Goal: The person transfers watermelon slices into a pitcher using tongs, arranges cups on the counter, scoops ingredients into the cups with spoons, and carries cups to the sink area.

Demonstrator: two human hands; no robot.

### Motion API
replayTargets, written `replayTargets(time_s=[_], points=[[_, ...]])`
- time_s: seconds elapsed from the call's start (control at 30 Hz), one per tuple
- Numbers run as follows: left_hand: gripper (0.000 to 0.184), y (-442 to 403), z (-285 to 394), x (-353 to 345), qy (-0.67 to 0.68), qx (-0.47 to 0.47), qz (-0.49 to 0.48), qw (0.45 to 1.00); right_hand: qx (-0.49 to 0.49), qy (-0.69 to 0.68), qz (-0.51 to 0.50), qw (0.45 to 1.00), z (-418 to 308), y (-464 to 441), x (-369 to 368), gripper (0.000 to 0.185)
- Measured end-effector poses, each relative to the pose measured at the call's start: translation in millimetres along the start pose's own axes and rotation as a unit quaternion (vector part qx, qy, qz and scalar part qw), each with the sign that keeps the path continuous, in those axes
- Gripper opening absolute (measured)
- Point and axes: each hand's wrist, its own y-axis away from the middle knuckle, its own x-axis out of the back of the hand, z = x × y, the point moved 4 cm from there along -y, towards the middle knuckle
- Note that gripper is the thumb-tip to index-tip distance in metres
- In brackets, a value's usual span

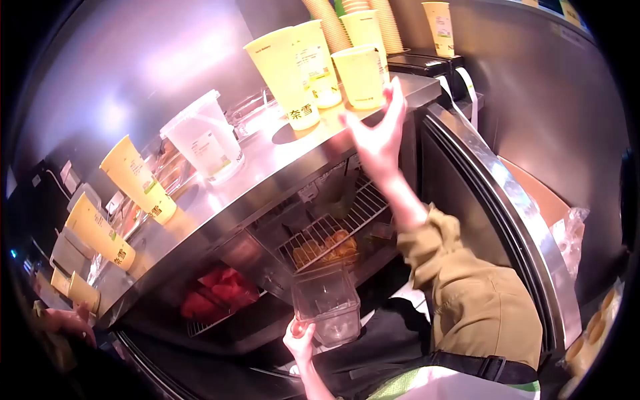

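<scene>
My left hand point(299, 339) grips the near edge of a clear plastic container point(328, 300), which is held low in front of the open fridge. My right hand point(380, 137) is raised at the counter's edge, fingers spread, with nothing in it. Just beyond its fingertips stands a short yellow cup point(361, 77); whether they touch it I cannot tell. Taller yellow cups point(283, 77) stand beside it to the left.
A white translucent tub point(205, 138) and more yellow cups point(139, 180) line the steel counter point(220, 193). Inside the fridge are wire racks point(363, 210) and red bags point(220, 293). The fridge door point(497, 220) stands open on the right. Another person's hand point(67, 322) shows at far left.
</scene>
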Motion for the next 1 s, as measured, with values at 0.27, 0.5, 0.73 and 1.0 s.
replayTargets(time_s=[0.27,0.5,0.73,1.0], points=[[0.044,8,-3,4,0.032,0.005,-0.036,0.999,-0.081,0.240,-0.121,0.960,77,-63,-29,0.113],[0.048,16,-7,14,0.039,0.028,-0.024,0.999,0.033,-0.145,-0.228,0.962,-47,-1,-55,0.092],[0.056,18,-33,28,0.046,0.063,-0.004,0.997,-0.084,-0.359,-0.568,0.736,-211,126,-179,0.071],[0.053,23,-10,39,-0.114,0.083,0.011,0.990,-0.102,-0.378,-0.482,0.784,-301,230,-282,0.076]])
